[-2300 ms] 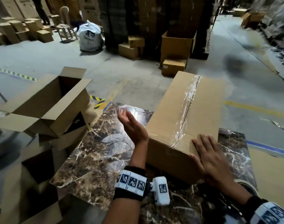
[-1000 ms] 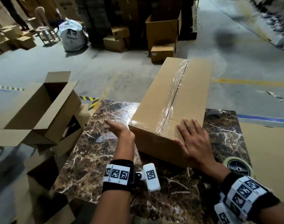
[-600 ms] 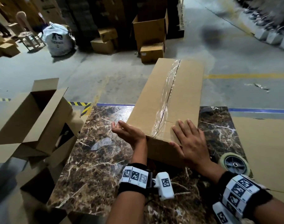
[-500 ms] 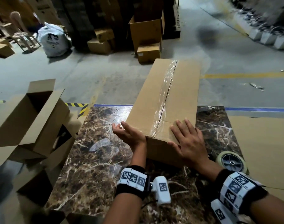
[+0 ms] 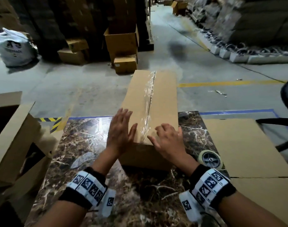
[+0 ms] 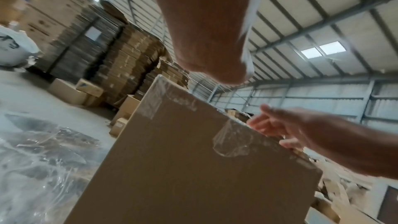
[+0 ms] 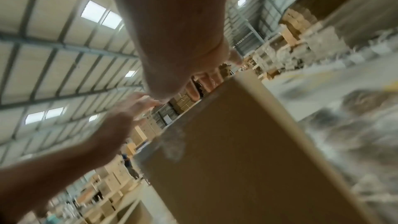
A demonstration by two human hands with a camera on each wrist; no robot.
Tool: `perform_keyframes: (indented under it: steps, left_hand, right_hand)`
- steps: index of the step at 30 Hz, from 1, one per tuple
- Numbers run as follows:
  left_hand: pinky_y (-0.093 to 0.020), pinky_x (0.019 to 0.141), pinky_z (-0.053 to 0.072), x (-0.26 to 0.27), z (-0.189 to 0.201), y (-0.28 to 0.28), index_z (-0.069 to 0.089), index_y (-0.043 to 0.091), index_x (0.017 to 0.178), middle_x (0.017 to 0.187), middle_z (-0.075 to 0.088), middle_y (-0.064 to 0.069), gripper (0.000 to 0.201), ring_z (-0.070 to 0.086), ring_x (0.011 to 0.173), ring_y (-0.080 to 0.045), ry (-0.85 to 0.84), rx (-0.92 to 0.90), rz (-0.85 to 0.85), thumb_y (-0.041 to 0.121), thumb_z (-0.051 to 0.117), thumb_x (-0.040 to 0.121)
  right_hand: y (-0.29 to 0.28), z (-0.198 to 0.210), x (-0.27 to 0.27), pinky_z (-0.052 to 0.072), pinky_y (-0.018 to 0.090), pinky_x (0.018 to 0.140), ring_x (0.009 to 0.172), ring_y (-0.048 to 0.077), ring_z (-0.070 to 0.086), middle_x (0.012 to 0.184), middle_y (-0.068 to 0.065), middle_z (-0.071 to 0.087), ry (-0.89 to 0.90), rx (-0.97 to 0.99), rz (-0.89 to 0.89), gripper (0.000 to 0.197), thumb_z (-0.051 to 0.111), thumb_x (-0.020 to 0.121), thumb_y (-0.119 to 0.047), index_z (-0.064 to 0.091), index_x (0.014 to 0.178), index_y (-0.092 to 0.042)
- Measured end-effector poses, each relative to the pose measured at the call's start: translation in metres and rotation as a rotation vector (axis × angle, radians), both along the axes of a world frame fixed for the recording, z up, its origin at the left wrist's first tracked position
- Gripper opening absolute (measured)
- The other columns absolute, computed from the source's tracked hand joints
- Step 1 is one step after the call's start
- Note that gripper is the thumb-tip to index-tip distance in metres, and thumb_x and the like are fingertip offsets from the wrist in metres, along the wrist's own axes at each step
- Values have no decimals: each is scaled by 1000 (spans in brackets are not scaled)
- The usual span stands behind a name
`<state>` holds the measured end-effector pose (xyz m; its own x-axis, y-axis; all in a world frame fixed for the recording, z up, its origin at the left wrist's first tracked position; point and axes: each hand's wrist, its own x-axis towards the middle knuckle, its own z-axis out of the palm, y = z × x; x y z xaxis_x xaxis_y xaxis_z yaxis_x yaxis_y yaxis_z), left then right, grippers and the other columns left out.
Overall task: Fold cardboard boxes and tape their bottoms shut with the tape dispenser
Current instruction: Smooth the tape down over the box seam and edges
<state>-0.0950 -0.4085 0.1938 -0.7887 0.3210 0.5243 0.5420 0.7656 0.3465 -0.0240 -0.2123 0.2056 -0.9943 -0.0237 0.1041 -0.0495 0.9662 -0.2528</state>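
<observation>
The left hand (image 5: 122, 128), which had hung open beside the cardboard box (image 5: 149, 112) over the marble table (image 5: 84, 145), came up onto the box's near left top edge, fingers straight. The right hand (image 5: 168, 141), earlier pressed flat on the top, arched its fingers at the near edge. The box swung to point straight away.

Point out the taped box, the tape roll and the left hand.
taped box (image 5: 163, 102), head view, right top flap.
tape roll (image 5: 210, 159), head view, dark hub.
left hand (image 5: 120, 130), head view, back of hand.

White sack (image 5: 13, 48) bears print, perhaps letters, too blurred.
</observation>
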Motion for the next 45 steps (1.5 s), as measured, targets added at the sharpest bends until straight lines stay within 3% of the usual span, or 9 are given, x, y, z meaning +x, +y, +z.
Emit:
perform_keyframes:
  steps: [4,11,21,24,29,32,34,39,45]
  left_hand:
    - [-46,117,29,-13,-15,3,40,9,146,152,41,-14,72,30,145,-28,-252,-308,-69,53,20,93]
    - [-39,122,16,-6,-19,0,35,16,151,160,27,-7,79,20,149,-22,-294,-373,-22,50,4,86]
    - [-42,121,16,-7,-20,-5,29,18,151,161,22,-10,79,17,150,-27,-293,-478,-98,57,1,88]
    - [-42,120,15,-17,-14,-18,28,21,154,162,20,-7,86,17,150,-26,-291,-529,-200,63,-3,85]
    - [-45,106,39,-44,-3,-35,56,18,132,149,42,-8,57,40,135,-30,-346,-119,-74,55,36,95]
    - [-44,110,37,-58,-10,-39,27,18,152,159,25,-10,69,30,144,-30,-760,387,67,38,61,95]
    - [-31,87,50,-58,-16,-37,40,14,144,149,44,-12,56,49,129,-27,-985,735,23,26,62,95]
    - [-34,82,48,-37,-20,-51,56,14,130,123,64,-4,35,60,113,-23,-933,799,45,27,57,98]
    - [-37,68,56,0,-16,-116,62,24,107,105,68,-10,12,68,90,-32,-926,846,252,30,59,97]
  right_hand:
    - [-46,-2,-9,18,58,116,149,27,21,159,11,27,-60,-1,-16,78,3,88,-67,38,145,-27]
    - [-22,-31,1,46,56,99,130,34,52,143,15,53,-160,189,100,62,22,99,-58,50,142,-24]
    - [8,-29,12,34,63,107,143,36,33,156,15,34,-170,311,110,65,11,98,-66,33,150,-34]
    - [22,-31,19,23,61,116,151,28,9,162,5,8,-123,127,-8,78,-6,90,-74,22,152,-38]
    - [12,-27,27,12,36,119,152,23,9,165,6,6,-58,-379,-313,86,22,88,-73,15,157,-22]
    - [4,-24,22,25,37,113,146,26,26,162,6,22,-68,-700,-437,78,54,99,-37,6,158,-21]
    - [6,-24,19,37,36,102,136,28,42,155,10,36,-55,-791,-505,85,63,95,-28,7,158,-19]
    - [13,-16,15,43,35,91,120,22,49,147,10,41,-90,-779,-468,93,62,72,-50,30,153,-18]
    - [1,1,3,47,38,91,111,22,54,128,1,50,-260,-595,-289,74,69,80,-60,38,137,-23]
